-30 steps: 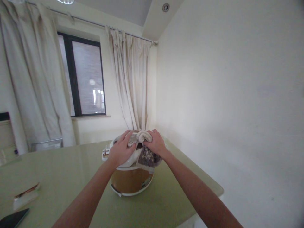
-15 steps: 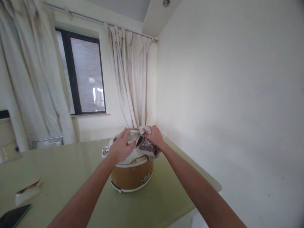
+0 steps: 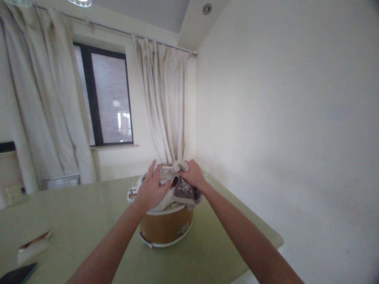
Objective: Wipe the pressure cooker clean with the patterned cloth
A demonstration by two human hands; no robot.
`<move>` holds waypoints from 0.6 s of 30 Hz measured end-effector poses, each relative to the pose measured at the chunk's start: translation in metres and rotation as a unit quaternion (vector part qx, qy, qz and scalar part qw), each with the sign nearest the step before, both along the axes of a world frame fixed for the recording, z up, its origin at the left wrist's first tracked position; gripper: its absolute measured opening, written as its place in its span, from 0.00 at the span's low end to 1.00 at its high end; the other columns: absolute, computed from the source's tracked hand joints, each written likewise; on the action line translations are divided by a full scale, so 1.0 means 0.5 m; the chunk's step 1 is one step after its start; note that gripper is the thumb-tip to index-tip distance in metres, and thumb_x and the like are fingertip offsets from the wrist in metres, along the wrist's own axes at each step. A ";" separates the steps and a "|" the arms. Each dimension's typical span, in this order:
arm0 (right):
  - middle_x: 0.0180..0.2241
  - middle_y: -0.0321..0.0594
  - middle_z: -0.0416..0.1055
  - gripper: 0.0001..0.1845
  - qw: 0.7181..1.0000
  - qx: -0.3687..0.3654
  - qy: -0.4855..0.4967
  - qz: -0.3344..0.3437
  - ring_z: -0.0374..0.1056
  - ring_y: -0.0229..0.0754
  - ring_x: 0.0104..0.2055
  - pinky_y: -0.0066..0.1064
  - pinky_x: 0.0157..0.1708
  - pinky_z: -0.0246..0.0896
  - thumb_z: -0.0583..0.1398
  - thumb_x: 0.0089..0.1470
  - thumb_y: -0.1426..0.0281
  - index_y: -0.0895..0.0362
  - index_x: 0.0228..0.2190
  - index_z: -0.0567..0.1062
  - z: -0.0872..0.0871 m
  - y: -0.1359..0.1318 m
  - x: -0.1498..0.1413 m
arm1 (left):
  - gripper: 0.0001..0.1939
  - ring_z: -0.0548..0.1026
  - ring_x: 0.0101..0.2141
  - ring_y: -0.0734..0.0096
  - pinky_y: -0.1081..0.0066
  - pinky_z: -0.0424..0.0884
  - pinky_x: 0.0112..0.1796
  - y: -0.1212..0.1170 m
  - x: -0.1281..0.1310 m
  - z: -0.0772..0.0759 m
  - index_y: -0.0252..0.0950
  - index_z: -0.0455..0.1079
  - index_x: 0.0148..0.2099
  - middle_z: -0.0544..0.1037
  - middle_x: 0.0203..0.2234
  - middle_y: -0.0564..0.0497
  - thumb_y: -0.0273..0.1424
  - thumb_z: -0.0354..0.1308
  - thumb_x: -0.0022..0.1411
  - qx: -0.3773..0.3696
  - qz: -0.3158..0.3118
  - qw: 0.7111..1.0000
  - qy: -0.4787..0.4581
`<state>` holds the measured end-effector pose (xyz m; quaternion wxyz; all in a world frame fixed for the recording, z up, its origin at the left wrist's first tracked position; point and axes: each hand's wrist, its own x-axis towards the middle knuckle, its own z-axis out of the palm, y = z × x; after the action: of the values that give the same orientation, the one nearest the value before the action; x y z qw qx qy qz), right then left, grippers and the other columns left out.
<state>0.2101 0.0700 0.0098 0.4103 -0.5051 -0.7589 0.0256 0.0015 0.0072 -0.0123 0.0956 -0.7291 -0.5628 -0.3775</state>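
Observation:
A rice cooker (image 3: 166, 227) with a white lid and a brown-orange body stands on the green table. My left hand (image 3: 152, 188) rests on the left part of the lid with its fingers spread. On the lid's right side my right hand (image 3: 194, 175) is closed around a bunched cloth (image 3: 185, 192), white with a dark purple-grey pattern. Part of the cloth hangs down over the lid's right edge. My hands and the cloth hide much of the lid's top.
The green table (image 3: 89, 221) reaches to the right wall and towards the curtains (image 3: 166, 102). At the left lie a dark flat object (image 3: 19, 273) and a small pale packet-like thing (image 3: 34, 247). A window (image 3: 111, 98) is behind.
The view has tilted slightly up, so things sit a little lower. The fingers of my left hand are spread a bit more. My right hand keeps the cloth at the lid's right side.

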 end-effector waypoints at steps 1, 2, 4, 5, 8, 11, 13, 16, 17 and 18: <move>0.40 0.39 0.72 0.15 1.000 -0.007 0.005 0.000 0.69 0.46 0.44 0.34 0.45 0.61 0.67 0.56 0.57 0.51 0.42 0.81 0.001 0.010 0.000 | 0.37 0.57 0.72 0.49 0.53 0.58 0.70 0.003 -0.002 -0.002 0.33 0.53 0.75 0.55 0.75 0.36 0.43 0.51 0.70 0.006 -0.013 1.000 0.007; 0.40 0.39 0.72 0.15 1.000 -0.015 0.013 0.001 0.70 0.46 0.44 0.34 0.44 0.61 0.67 0.57 0.56 0.51 0.43 0.82 0.002 0.018 0.000 | 0.37 0.56 0.73 0.51 0.53 0.56 0.70 0.006 -0.004 -0.003 0.33 0.53 0.76 0.56 0.74 0.36 0.43 0.50 0.70 0.007 -0.024 1.000 0.015; 0.40 0.39 0.74 0.16 0.999 -0.033 0.034 -0.002 0.71 0.47 0.44 0.34 0.43 0.62 0.66 0.57 0.56 0.50 0.44 0.82 0.006 0.029 0.002 | 0.36 0.58 0.72 0.52 0.54 0.55 0.71 0.010 -0.007 -0.004 0.31 0.54 0.75 0.60 0.73 0.37 0.42 0.48 0.71 -0.002 -0.033 0.999 0.026; 0.40 0.40 0.74 0.17 0.998 -0.043 0.044 -0.009 0.72 0.48 0.43 0.33 0.42 0.62 0.66 0.58 0.56 0.50 0.44 0.82 0.008 0.031 0.002 | 0.36 0.59 0.72 0.52 0.54 0.56 0.70 0.011 -0.008 -0.003 0.31 0.55 0.75 0.60 0.73 0.37 0.42 0.48 0.71 -0.007 -0.033 0.999 0.028; 0.41 0.41 0.74 0.19 0.997 -0.057 0.040 -0.040 0.71 0.48 0.44 0.34 0.43 0.63 0.65 0.58 0.54 0.50 0.46 0.82 0.011 0.023 0.001 | 0.36 0.60 0.71 0.52 0.53 0.58 0.70 0.012 -0.009 -0.001 0.31 0.56 0.75 0.59 0.73 0.37 0.43 0.47 0.71 -0.013 -0.032 0.999 0.028; 0.43 0.42 0.72 0.20 0.999 -0.021 -0.001 -0.049 0.69 0.48 0.45 0.35 0.47 0.63 0.66 0.57 0.53 0.51 0.46 0.81 0.005 -0.016 -0.001 | 0.35 0.60 0.72 0.54 0.53 0.58 0.70 0.015 -0.010 -0.003 0.34 0.56 0.75 0.60 0.73 0.38 0.43 0.48 0.71 -0.006 -0.029 0.999 0.026; 0.44 0.42 0.70 0.20 0.999 0.016 -0.021 -0.025 0.67 0.48 0.47 0.37 0.49 0.63 0.68 0.55 0.53 0.50 0.46 0.81 -0.006 -0.054 0.001 | 0.35 0.60 0.72 0.54 0.53 0.58 0.70 0.018 -0.012 -0.006 0.35 0.56 0.74 0.61 0.73 0.39 0.44 0.48 0.71 0.004 -0.029 0.999 0.028; 0.46 0.42 0.69 0.24 0.997 0.064 -0.032 0.030 0.63 0.48 0.49 0.38 0.54 0.61 0.71 0.52 0.55 0.48 0.49 0.80 -0.021 -0.100 0.008 | 0.36 0.60 0.72 0.53 0.54 0.58 0.70 0.023 -0.015 -0.009 0.34 0.57 0.74 0.61 0.72 0.38 0.45 0.49 0.70 0.014 -0.033 0.999 0.035; 0.47 0.41 0.68 0.25 0.996 0.069 -0.029 0.044 0.63 0.48 0.50 0.38 0.54 0.61 0.72 0.51 0.55 0.48 0.49 0.80 -0.024 -0.105 0.010 | 0.36 0.60 0.71 0.53 0.54 0.58 0.70 0.023 -0.016 -0.009 0.34 0.57 0.74 0.61 0.72 0.38 0.46 0.49 0.70 0.011 -0.032 0.999 0.035; 0.47 0.41 0.69 0.24 0.996 0.065 -0.024 0.051 0.63 0.48 0.50 0.37 0.54 0.61 0.72 0.51 0.55 0.48 0.49 0.80 -0.026 -0.104 0.012 | 0.37 0.60 0.71 0.52 0.54 0.58 0.70 0.022 -0.016 -0.008 0.34 0.57 0.74 0.61 0.73 0.38 0.47 0.49 0.70 0.006 -0.031 0.999 0.033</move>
<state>0.2162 0.0178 -0.0030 0.4220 -0.4386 -0.7933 -0.0155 -0.0065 0.0184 -0.0164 0.1065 -0.7577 -0.5344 -0.3590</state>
